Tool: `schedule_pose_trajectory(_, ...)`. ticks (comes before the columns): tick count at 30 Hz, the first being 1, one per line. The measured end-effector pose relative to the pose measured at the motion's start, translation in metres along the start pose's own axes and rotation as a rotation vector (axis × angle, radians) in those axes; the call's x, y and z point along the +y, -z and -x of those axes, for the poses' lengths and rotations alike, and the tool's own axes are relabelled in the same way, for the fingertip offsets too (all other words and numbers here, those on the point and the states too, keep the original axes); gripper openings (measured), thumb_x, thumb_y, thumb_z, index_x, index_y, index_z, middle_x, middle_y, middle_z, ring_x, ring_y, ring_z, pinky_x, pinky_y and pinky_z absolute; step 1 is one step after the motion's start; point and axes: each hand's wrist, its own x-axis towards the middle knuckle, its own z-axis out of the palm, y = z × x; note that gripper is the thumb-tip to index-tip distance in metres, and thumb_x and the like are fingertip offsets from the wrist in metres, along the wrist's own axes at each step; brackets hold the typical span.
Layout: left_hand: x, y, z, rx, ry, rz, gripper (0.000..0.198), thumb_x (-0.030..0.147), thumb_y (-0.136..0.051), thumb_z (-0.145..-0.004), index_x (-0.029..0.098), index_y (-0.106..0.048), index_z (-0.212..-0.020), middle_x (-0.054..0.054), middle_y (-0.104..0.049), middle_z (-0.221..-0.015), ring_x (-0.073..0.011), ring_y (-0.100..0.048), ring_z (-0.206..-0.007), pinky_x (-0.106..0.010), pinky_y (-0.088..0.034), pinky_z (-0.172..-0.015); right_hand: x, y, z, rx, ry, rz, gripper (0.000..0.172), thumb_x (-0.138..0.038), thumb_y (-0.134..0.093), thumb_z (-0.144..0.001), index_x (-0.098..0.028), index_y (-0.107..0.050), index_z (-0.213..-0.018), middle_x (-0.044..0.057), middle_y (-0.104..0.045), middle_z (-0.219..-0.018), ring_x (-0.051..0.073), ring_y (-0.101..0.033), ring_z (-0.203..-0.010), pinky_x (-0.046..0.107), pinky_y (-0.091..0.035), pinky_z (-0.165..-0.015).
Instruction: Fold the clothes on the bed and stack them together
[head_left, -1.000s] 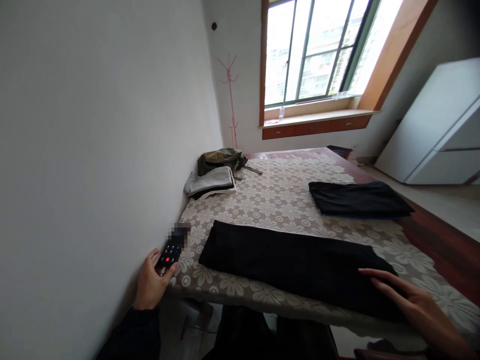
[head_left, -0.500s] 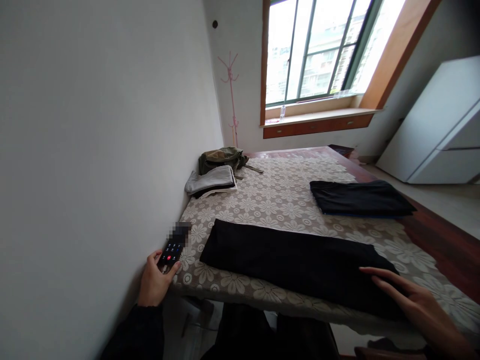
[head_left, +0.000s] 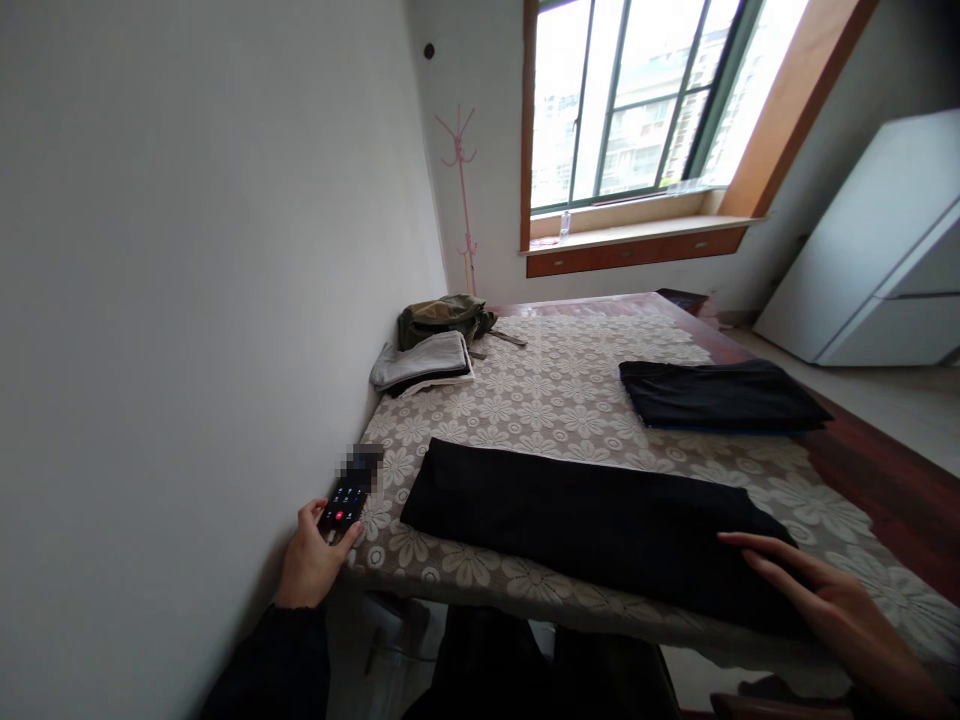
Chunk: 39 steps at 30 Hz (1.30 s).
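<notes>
My left hand (head_left: 313,552) grips the lower end of a smartphone (head_left: 346,500) at the table's left corner, thumb on one side and fingers on the other. The phone's dark screen shows call buttons with a red one; its upper part is blurred out. In front of me a long folded black garment (head_left: 592,525) lies across the table's near side; I cannot tell whether it is trousers. My right hand (head_left: 821,590) rests on the garment's right end with its fingers stretched out, holding nothing.
A floral lace cloth (head_left: 540,385) covers most of the reddish wooden table (head_left: 892,505). Another folded dark stack of clothes (head_left: 720,395) lies at the right. Grey folded clothes (head_left: 424,360) and an olive backpack (head_left: 442,318) sit against the left wall (head_left: 225,250). A white fridge (head_left: 862,240) stands beyond.
</notes>
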Motion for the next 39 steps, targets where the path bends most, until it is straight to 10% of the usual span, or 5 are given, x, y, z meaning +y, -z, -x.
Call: schedule_pose_trajectory(39,0.0044,-0.0003,0.0031,-0.023,0.049,-0.097,0.063,0.054,-0.067,-0.082,0.021,-0.045,-0.131,-0.022,-0.068,-0.135,-0.0357,-0.071,-0.12,-0.046,-0.055,-0.098,-0.0027,-0.0012,0.0009,-0.017,-0.052,-0.054,0.047,-0.068,-0.065,-0.071,-0.037,-0.085,-0.101,0.001,-0.081,-0.117,0.039,-0.068,-0.124,0.047,-0.048,-0.11)
